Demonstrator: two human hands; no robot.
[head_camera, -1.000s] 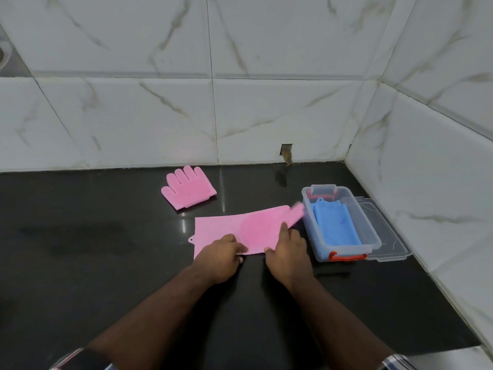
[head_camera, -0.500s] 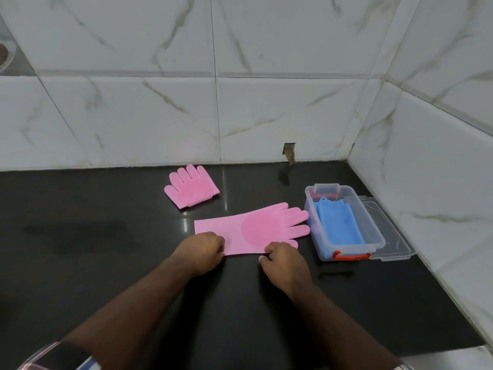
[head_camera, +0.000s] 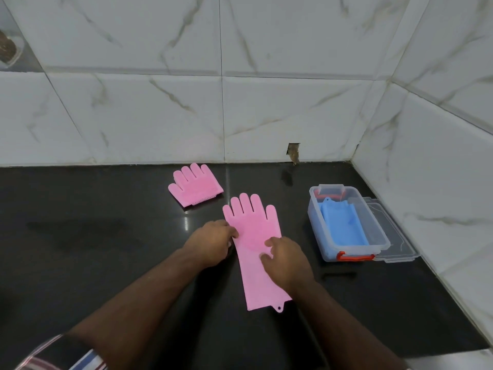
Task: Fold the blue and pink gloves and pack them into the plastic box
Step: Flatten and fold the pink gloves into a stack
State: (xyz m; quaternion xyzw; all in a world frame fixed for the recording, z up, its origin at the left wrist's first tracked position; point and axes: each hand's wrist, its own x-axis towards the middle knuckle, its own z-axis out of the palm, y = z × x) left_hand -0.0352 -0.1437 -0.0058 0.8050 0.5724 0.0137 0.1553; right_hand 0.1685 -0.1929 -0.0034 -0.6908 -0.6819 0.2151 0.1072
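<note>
Head view: unfolded pink glove (head_camera: 257,252) flat mid-tabletop (head_camera: 80,236), cuff toward near edge; left hand (head_camera: 213,243) and right hand (head_camera: 286,259) pressing on it, fingers spread, gripping nothing. Best folded cuff-to-fingertips, edges aligned, then into plastic box (head_camera: 346,252) over blue glove (head_camera: 344,228).

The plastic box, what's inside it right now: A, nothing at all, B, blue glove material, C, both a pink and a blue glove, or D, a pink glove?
B: the plastic box holds only the blue gloves, while one pink glove lies flat under both hands and the folded pink glove sits on the counter near the wall.
</note>
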